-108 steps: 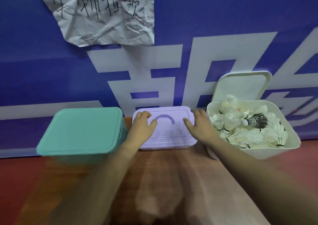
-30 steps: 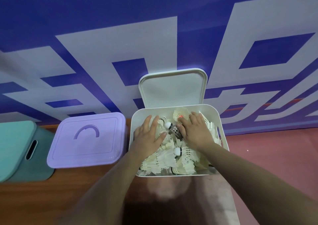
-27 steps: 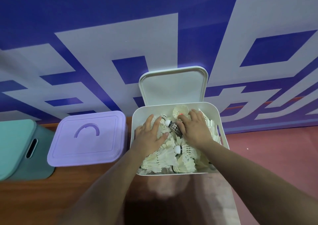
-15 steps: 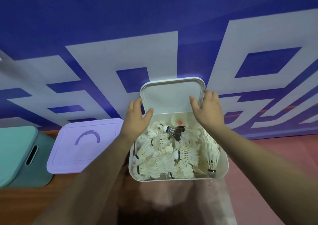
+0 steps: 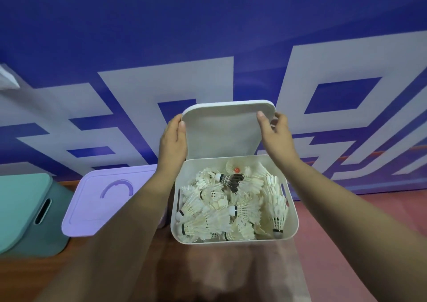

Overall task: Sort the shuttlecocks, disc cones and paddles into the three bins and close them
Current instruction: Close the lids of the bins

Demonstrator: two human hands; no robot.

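Left hand (image 5: 172, 143): grips the left edge of the white lid (image 5: 225, 132), thumb curled over the front face, fingers (image 5: 178, 119) wrapped behind the rim.
Right hand (image 5: 276, 137): clasps the lid's right edge near the upper corner, thumb on the inner face, fingers (image 5: 280, 118) hooked round the back.
Lid: stands upright behind the white bin (image 5: 292, 218), its underside facing the camera, its lower edge hidden behind the bin's back wall.
Shuttlecocks (image 5: 228, 204): a heap of white ones fills the open bin, below and in front of both hands; one with dark feathers (image 5: 231, 179) lies near the back, beside a small red spot.
Purple bin (image 5: 92, 200): closed, just left of the white bin, partly hidden by the left forearm; an arched handle shows on its lid.
Teal bin (image 5: 25, 209): closed, at the far left edge, a slot handle in its side.
Tabletop (image 5: 57, 271): brown wood, carrying all three bins.
Backdrop (image 5: 208, 36): a blue banner with large white shapes runs behind the bins.
Floor (image 5: 346, 221): reddish, to the right.
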